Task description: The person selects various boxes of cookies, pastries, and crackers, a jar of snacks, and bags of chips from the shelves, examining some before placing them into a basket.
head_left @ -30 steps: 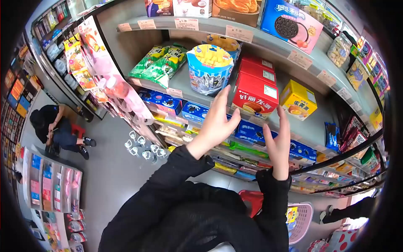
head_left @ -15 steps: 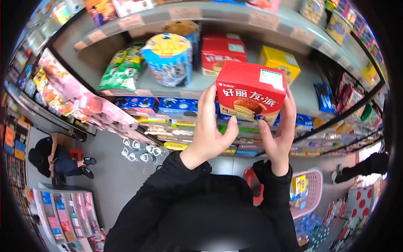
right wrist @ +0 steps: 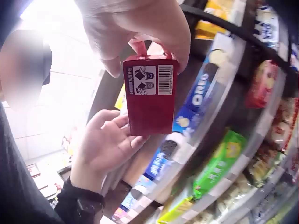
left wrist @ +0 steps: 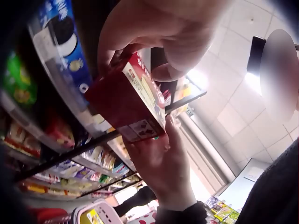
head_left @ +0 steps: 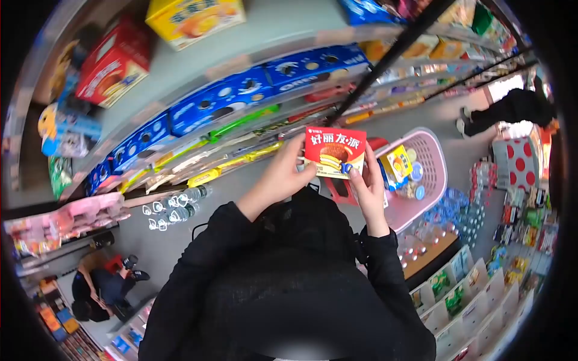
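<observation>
A red box of chocolate pies is held up in front of the body, its printed front towards the head camera. My left hand grips its left end, thumb at the front lower corner and fingers mostly hidden behind. My right hand holds the other end, with the thumb on the front face. In the right wrist view, the box's end panel shows a barcode, with the right hand above and the left hand at the far end.
A pink basket with a yellow box and several jars stands just right of the hands. Snack shelves curve along the left and front. Bottles stand on the floor; one seated person is at lower left.
Both hands have taken the red box off the shelf and brought it back towards the body. The view has swung right and down, bringing the pink basket nearer the middle.
</observation>
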Tool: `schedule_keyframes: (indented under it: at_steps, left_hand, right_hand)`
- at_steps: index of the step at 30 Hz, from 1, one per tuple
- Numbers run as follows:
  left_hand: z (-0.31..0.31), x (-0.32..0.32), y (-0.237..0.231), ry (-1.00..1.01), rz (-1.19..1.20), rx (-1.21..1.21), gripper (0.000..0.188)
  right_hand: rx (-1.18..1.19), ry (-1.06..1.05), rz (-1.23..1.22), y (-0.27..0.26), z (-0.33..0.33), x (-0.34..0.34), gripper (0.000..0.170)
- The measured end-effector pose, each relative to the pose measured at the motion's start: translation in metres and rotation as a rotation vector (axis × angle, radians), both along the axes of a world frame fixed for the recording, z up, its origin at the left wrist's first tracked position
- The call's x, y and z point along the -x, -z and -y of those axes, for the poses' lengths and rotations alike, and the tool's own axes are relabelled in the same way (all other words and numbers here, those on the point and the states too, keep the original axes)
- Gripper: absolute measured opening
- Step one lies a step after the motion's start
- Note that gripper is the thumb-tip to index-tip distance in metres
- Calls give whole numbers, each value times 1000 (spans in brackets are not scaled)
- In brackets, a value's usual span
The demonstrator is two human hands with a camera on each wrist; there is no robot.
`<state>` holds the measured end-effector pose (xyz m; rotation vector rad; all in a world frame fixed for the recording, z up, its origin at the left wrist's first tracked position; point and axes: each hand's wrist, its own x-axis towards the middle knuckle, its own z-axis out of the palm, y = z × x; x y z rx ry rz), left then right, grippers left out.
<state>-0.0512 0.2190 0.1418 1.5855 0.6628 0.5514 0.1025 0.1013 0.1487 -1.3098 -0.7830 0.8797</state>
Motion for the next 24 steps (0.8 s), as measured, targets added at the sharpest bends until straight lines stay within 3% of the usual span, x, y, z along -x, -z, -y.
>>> schedule_keyframes:
  at_steps: [6,9,14,16,20,23,24]
  left_hand:
    - [36,-92,52,291,-80,224,50]
    - [53,-137,72,484,-132,45,53]
    - [83,-186,79,577,-240,191,51]
    - [86,-193,80,628,-306,279,52]
    - [77,-189,73,726,-442,160,53]
    - [71,-182,95,722,-322,212,52]
    - [66,-180,85,699,-400,165,50]
  right_hand:
    - [350,221,-122,51,79,-58,59]
    - [397,336,-203,59,106,-76,65]
    - [248,557,-628,95,159,-113,61]
    - [291,689,-550,115,187,-133,60]
    - [433,872,-363,134,219,-168,66]
    - [461,939,-284,164,228,-183,68]
    - [440,941,-304,178,229,-186,68]
